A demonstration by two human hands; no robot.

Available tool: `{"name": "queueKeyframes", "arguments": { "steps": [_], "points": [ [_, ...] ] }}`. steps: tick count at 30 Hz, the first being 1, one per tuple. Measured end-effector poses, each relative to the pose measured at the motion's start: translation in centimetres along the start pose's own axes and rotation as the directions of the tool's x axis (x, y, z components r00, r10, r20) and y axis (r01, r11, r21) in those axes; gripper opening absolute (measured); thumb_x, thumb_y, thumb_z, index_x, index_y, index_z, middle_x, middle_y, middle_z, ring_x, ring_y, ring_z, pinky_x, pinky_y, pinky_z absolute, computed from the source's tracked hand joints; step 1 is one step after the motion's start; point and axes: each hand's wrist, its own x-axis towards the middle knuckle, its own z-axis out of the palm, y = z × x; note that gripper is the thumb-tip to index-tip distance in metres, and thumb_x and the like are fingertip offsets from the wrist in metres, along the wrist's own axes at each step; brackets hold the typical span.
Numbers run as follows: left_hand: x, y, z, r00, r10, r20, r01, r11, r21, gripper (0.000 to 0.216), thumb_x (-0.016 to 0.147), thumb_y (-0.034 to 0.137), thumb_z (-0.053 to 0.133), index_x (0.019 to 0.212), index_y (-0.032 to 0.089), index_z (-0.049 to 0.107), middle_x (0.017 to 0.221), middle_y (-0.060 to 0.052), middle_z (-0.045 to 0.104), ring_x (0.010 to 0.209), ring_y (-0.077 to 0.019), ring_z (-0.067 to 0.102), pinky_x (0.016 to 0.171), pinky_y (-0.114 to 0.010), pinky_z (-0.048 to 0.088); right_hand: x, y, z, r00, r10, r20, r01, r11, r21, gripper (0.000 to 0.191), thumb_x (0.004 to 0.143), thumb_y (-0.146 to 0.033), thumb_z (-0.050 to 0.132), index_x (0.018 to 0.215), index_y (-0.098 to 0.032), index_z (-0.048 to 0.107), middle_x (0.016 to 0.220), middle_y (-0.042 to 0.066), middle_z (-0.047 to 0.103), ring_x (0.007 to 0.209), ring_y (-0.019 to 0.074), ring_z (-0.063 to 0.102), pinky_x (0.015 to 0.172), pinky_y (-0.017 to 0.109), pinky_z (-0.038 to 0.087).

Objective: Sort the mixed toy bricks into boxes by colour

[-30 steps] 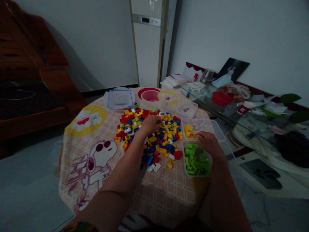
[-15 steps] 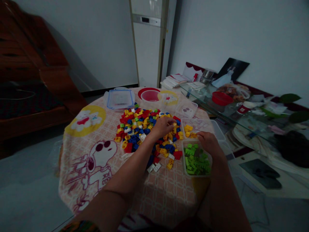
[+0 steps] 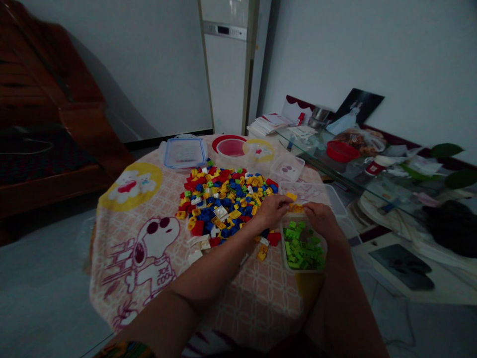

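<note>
A spread pile of small toy building bricks point(image 3: 219, 199) in red, yellow, blue, white and green covers the middle of the table. My left hand point(image 3: 271, 213) reaches past the pile's right side, its fingers pinched at the rim of a clear plastic box point(image 3: 305, 188), on a yellow brick point(image 3: 291, 197). Facing it, my right hand point(image 3: 319, 218) is closed, fingertips over the same box beside yellow bricks point(image 3: 297, 208); what it grips is hidden. Just nearer to me, a second clear box holds green bricks point(image 3: 302, 248).
The round table wears a pink patterned cloth point(image 3: 130, 233). At its far side are a blue-rimmed lid point(image 3: 185, 152), a red and clear round tub point(image 3: 231, 146) and another clear container point(image 3: 288, 169). A cluttered glass table point(image 3: 316, 149) stands to the right, a wooden bench point(image 3: 67, 134) to the left.
My left hand has moved right and slightly toward me, from the pile to the box of yellow bricks. My right hand has stayed nearly in place.
</note>
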Motion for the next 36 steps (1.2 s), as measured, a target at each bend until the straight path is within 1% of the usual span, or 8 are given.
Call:
{"name": "queueKeyframes", "arguments": {
  "steps": [3,8,12,15,20,27,30,36],
  "points": [
    [0.1,0.2,-1.2,1.000,0.002,-0.008,-0.002,1.000,0.031,0.028,0.086,0.015,0.062,0.111,0.018,0.077,0.108,-0.008,0.079,0.094,-0.0181,0.072,0.088,-0.029,0.056,0.0,-0.1,-0.1,1.000,0.011,0.014,-0.011,1.000,0.003,0.036,0.097,-0.021,0.040,0.091,-0.017,0.075,0.095,0.013,0.078,0.088,0.0234,0.068,0.082,0.031,0.044],
    [0.6,-0.4,-5.6,0.995,-0.054,-0.084,0.072,0.973,0.219,0.028,0.086,0.015,0.061,0.110,0.017,0.077,0.106,-0.007,0.079,0.093,-0.0187,0.072,0.092,-0.030,0.055,-0.1,-0.1,0.1,1.000,0.014,-0.009,-0.014,1.000,0.001,0.034,0.096,-0.020,0.041,0.090,-0.017,0.075,0.093,0.013,0.077,0.085,0.0222,0.067,0.081,0.030,0.043],
    [0.7,-1.7,-8.4,0.969,-0.152,-0.193,0.222,0.880,0.421,0.030,0.086,0.016,0.062,0.113,0.020,0.076,0.112,-0.007,0.077,0.102,-0.0211,0.071,0.096,-0.031,0.054,-0.2,-0.1,-0.2,1.000,0.019,0.001,-0.019,1.000,-0.001,0.034,0.096,-0.020,0.042,0.090,-0.017,0.075,0.092,0.012,0.077,0.083,0.0211,0.066,0.078,0.029,0.043],
    [0.5,-2.2,-9.6,0.956,-0.192,-0.221,0.281,0.811,0.513,0.029,0.086,0.017,0.063,0.112,0.019,0.077,0.114,-0.009,0.077,0.106,-0.0231,0.070,0.097,-0.032,0.052,-0.1,-0.2,-0.4,0.999,0.033,0.023,-0.033,0.999,0.000,0.034,0.096,-0.020,0.042,0.091,-0.016,0.075,0.093,0.012,0.077,0.085,0.0213,0.067,0.079,0.029,0.043],
    [0.2,-2.1,-10.5,0.951,-0.271,-0.150,0.308,0.770,0.559,0.023,0.087,0.021,0.062,0.100,0.019,0.080,0.097,-0.008,0.079,0.097,-0.0233,0.072,0.088,-0.031,0.053,0.0,-0.2,-0.3,0.999,0.042,0.026,-0.043,0.999,0.009,0.034,0.096,-0.019,0.042,0.092,-0.015,0.076,0.095,0.013,0.077,0.085,0.0220,0.068,0.079,0.030,0.043],
    [0.2,-2.1,-10.1,0.939,-0.342,0.025,0.252,0.738,0.626,0.023,0.079,0.017,0.070,0.099,0.019,0.082,0.094,-0.007,0.080,0.089,-0.0211,0.073,0.084,-0.028,0.053,-0.1,-0.1,-0.2,0.999,0.038,0.014,-0.039,0.999,0.022,0.033,0.096,-0.021,0.042,0.088,-0.017,0.075,0.088,0.011,0.076,0.082,0.0211,0.065,0.076,0.029,0.041],
    [0.1,-2.3,-10.3,0.932,-0.357,0.056,0.242,0.731,0.638,0.026,0.077,0.018,0.072,0.100,0.022,0.082,0.092,-0.006,0.080,0.088,-0.0213,0.073,0.082,-0.027,0.053,-0.1,-0.1,-0.2,0.999,0.038,0.003,-0.038,0.999,0.011,0.033,0.095,-0.021,0.042,0.087,-0.017,0.074,0.088,0.012,0.076,0.082,0.0215,0.065,0.076,0.030,0.041],
    [0.0,-1.8,-10.1,0.935,-0.347,0.070,0.209,0.700,0.683,0.022,0.075,0.012,0.067,0.088,0.020,0.082,0.089,-0.007,0.079,0.090,-0.0232,0.073,0.076,-0.027,0.051,0.0,-0.2,-0.1,0.998,0.052,0.021,-0.053,0.998,0.021,0.035,0.096,-0.021,0.041,0.088,-0.017,0.074,0.090,0.013,0.076,0.083,0.0218,0.065,0.077,0.030,0.041]
  ]
}}
